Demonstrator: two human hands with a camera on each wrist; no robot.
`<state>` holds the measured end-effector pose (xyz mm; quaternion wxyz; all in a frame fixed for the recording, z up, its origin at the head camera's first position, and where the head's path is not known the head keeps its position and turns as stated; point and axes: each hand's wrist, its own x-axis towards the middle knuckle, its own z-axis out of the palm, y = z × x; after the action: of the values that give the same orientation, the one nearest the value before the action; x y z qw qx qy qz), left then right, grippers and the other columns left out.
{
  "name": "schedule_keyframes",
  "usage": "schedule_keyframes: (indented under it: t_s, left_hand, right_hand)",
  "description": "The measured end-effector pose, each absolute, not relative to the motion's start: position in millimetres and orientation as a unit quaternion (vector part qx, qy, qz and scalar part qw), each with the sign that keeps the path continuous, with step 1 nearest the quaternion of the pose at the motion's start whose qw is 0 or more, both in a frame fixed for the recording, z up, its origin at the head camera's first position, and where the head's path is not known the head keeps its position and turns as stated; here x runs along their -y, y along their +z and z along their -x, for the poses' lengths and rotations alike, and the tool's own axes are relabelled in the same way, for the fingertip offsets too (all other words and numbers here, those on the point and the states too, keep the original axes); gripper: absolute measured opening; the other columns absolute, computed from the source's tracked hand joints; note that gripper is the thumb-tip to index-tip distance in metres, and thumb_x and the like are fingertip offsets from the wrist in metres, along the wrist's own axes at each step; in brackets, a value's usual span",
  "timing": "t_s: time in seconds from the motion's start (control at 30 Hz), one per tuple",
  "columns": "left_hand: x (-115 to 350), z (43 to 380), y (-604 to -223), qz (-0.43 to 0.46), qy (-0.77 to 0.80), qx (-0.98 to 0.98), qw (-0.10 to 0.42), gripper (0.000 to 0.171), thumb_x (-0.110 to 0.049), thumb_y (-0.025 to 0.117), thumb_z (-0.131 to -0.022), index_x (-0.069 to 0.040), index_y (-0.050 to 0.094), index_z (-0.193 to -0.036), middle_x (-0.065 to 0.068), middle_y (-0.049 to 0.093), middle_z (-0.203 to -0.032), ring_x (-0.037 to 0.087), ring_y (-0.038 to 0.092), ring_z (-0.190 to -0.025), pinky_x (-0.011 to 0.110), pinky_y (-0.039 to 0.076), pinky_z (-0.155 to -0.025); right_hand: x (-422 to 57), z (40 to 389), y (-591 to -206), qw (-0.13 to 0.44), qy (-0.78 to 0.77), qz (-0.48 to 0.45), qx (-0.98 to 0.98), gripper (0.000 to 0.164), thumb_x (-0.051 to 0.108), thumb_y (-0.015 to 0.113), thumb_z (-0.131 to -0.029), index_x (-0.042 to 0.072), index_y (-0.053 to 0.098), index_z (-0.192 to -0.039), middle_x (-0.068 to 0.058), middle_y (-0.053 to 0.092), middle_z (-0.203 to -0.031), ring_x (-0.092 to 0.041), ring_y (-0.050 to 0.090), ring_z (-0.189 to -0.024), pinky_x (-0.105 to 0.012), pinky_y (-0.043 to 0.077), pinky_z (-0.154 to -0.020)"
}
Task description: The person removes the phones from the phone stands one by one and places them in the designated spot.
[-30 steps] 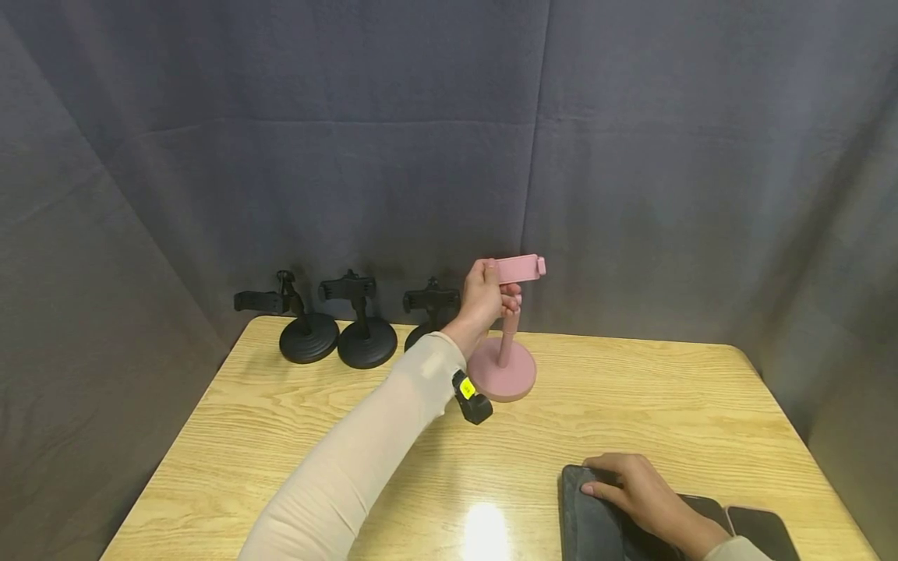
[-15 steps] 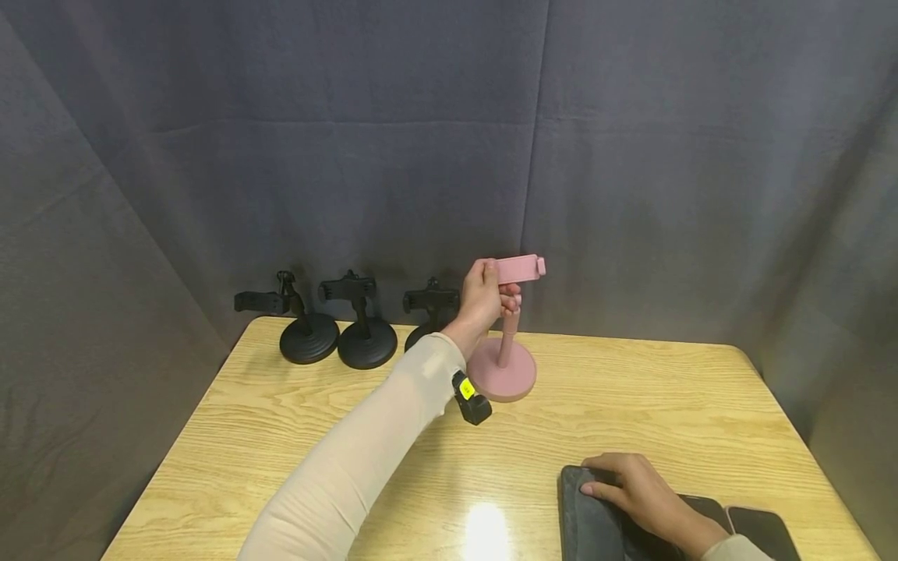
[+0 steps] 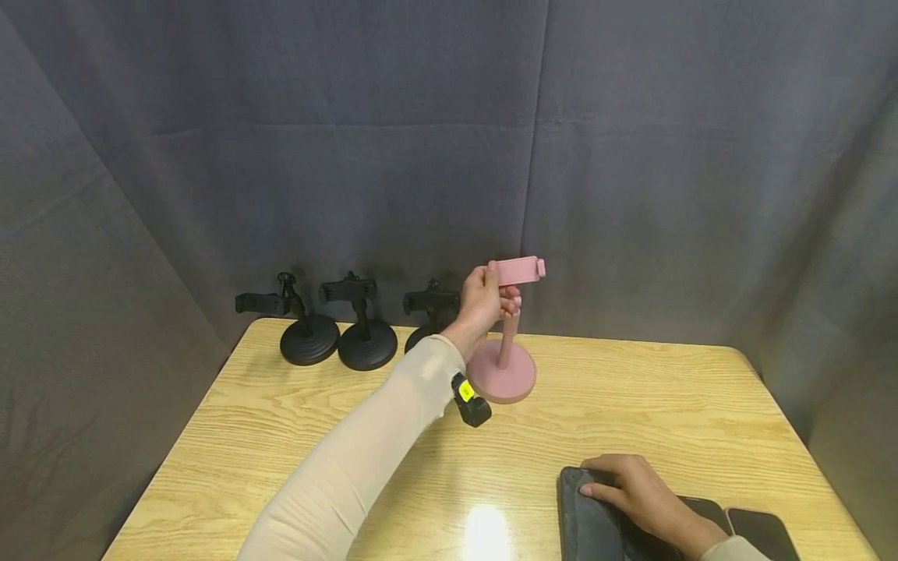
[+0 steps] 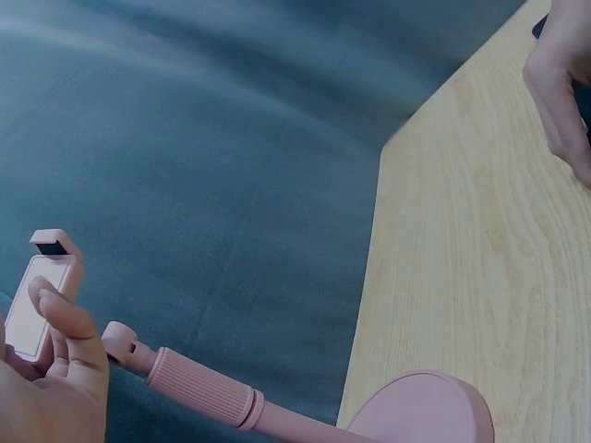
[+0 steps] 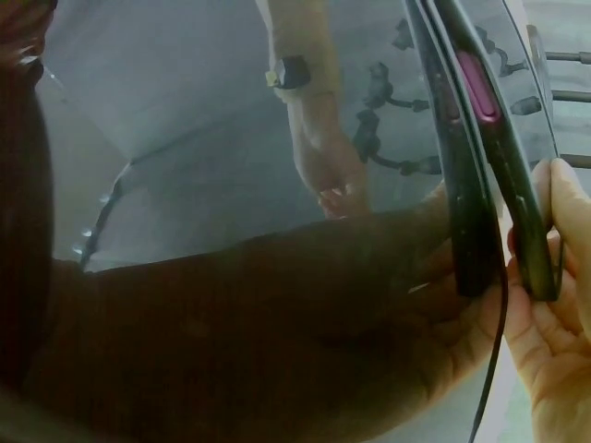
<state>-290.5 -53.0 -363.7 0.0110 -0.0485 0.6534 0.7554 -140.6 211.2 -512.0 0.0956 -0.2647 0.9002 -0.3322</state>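
A pink phone stand stands at the table's back, its round base (image 3: pixel 501 374) flat on the wood. My left hand (image 3: pixel 481 301) grips the left end of its clamp (image 3: pixel 521 270), thumb on the front and fingers behind. The left wrist view shows the ribbed neck (image 4: pixel 199 383) running from beside that hand down to the base. At the front right, my right hand (image 3: pixel 634 492) holds a dark phone (image 3: pixel 592 518) by its far end, thumb on top. In the right wrist view a glossy black surface (image 5: pixel 231 323) mirrors the scene, and the fingers pinch a phone's edge (image 5: pixel 531 231).
Several black phone stands line the back left: one at the far left (image 3: pixel 309 339), one beside it (image 3: pixel 367 344), another (image 3: pixel 425 301) partly behind my left arm. More phones (image 3: pixel 761 534) lie right of my right hand. Grey curtains (image 3: pixel 351 156) surround the table (image 3: pixel 666 389).
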Motion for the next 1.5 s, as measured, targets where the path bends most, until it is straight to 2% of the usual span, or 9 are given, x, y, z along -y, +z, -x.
schedule_keyframes:
  t_s: [0.27, 0.63, 0.8, 0.93, 1.1, 1.27, 1.5]
  left_hand:
    - [51.8, 291.0, -365.1, 0.043, 0.752, -0.658, 0.008, 0.033, -0.031, 0.035, -0.112, -0.003, 0.052, -0.113, 0.004, 0.059, -0.077, 0.006, 0.053, -0.052, 0.016, 0.046, -0.05]
    - [52.9, 290.2, -366.6, 0.045, 0.751, -0.659, 0.018, 0.034, -0.029, 0.037, -0.112, -0.003, 0.049, -0.129, 0.003, 0.059, -0.078, 0.006, 0.054, -0.054, 0.015, 0.046, -0.051]
    - [52.2, 289.3, -366.1, 0.047, 0.753, -0.656, 0.019, 0.034, -0.028, 0.037, -0.112, -0.002, 0.048, -0.131, 0.004, 0.059, -0.078, 0.007, 0.053, -0.054, 0.015, 0.045, -0.05]
    - [51.7, 289.1, -365.4, 0.046, 0.753, -0.656, 0.023, 0.034, -0.027, 0.037, -0.112, -0.003, 0.047, -0.133, 0.004, 0.058, -0.078, 0.007, 0.053, -0.054, 0.016, 0.046, -0.051]
    - [50.9, 289.6, -364.5, 0.046, 0.754, -0.655, 0.023, 0.036, -0.03, 0.036, -0.112, -0.003, 0.047, -0.133, 0.003, 0.058, -0.077, 0.007, 0.054, -0.053, 0.015, 0.045, -0.05]
    - [50.9, 289.7, -365.0, 0.043, 0.754, -0.655, 0.027, 0.036, -0.028, 0.036, -0.112, -0.002, 0.045, -0.135, 0.004, 0.058, -0.078, 0.007, 0.054, -0.054, 0.015, 0.045, -0.05]
    - [51.6, 289.5, -364.4, 0.039, 0.749, -0.661, 0.028, 0.037, -0.029, 0.036, -0.112, -0.002, 0.045, -0.136, 0.004, 0.059, -0.079, 0.006, 0.054, -0.053, 0.015, 0.046, -0.051]
  right_hand:
    - [-211.9, 142.5, -512.8, 0.103, -0.341, 0.26, -0.897, 0.038, 0.035, 0.069, -0.095, 0.002, 0.072, -0.114, -0.01, 0.076, -0.109, -0.006, 0.071, -0.093, -0.019, 0.057, -0.073]
    - [-209.2, 145.1, -513.0, 0.091, -0.308, 0.262, -0.91, 0.041, 0.042, 0.067, -0.095, 0.006, 0.073, -0.114, -0.004, 0.076, -0.11, -0.016, 0.072, -0.098, -0.023, 0.057, -0.08]
    - [-209.6, 144.9, -513.7, 0.09, -0.307, 0.267, -0.909, 0.039, 0.041, 0.066, -0.096, 0.008, 0.073, -0.115, -0.001, 0.075, -0.111, -0.012, 0.071, -0.099, -0.022, 0.056, -0.082]
    - [-211.2, 144.5, -512.5, 0.115, -0.322, 0.262, -0.902, 0.039, 0.038, 0.066, -0.097, 0.007, 0.071, -0.119, -0.002, 0.074, -0.114, -0.011, 0.069, -0.103, -0.021, 0.055, -0.084]
    - [-212.5, 143.9, -509.8, 0.15, -0.343, 0.255, -0.892, 0.04, 0.032, 0.067, -0.097, 0.002, 0.067, -0.124, -0.009, 0.071, -0.12, -0.02, 0.069, -0.108, -0.026, 0.057, -0.085]
    - [-213.6, 142.7, -508.8, 0.146, -0.339, 0.262, -0.892, 0.042, 0.032, 0.068, -0.096, 0.002, 0.066, -0.126, -0.013, 0.071, -0.124, -0.034, 0.068, -0.112, -0.034, 0.058, -0.087]
    - [-214.6, 142.0, -509.8, 0.143, -0.338, 0.259, -0.894, 0.043, 0.032, 0.068, -0.096, 0.002, 0.066, -0.126, -0.013, 0.07, -0.124, -0.034, 0.067, -0.113, -0.038, 0.058, -0.089]
